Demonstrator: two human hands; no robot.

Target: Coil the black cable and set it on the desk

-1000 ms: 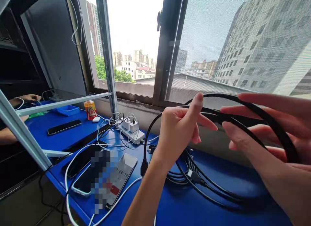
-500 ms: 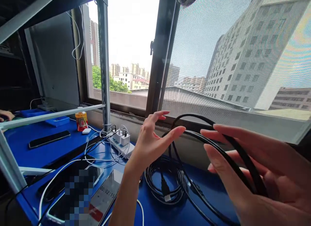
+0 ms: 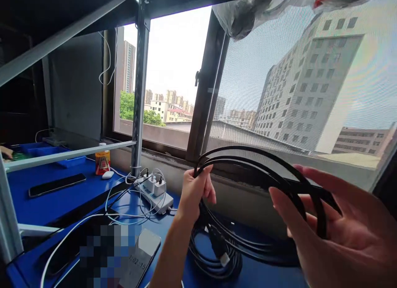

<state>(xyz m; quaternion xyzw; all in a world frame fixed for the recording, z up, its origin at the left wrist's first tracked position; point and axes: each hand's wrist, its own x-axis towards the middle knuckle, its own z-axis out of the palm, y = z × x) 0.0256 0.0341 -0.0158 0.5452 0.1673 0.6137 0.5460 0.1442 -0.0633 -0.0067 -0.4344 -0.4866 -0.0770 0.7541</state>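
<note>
My left hand point(image 3: 196, 191) is closed around one side of a black cable point(image 3: 242, 147), thumb uppermost, near the window sill. Several loops of it arch across to my right hand point(image 3: 344, 234), where they lie in the curve between thumb and fingers. That hand is partly curled round the strands, its thumb and fingertips apart. Below my left hand, a second black cable coil point(image 3: 214, 272) rests on the blue tabletop. A black connector point(image 3: 218, 242) with a pale tip lies over that coil.
To the left, a white power strip point(image 3: 159, 201) carries chargers and tangled white cords. A phone point(image 3: 141, 259) showing a timer lies beside my left forearm. A metal shelf post point(image 3: 141, 94) stands before the window. Another person's hand point(image 3: 5, 152) shows at the far left.
My left hand has gone from spread fingers to a closed grip on the cable. More loops now arch between both hands. The view has shifted, showing plastic bags overhead.
</note>
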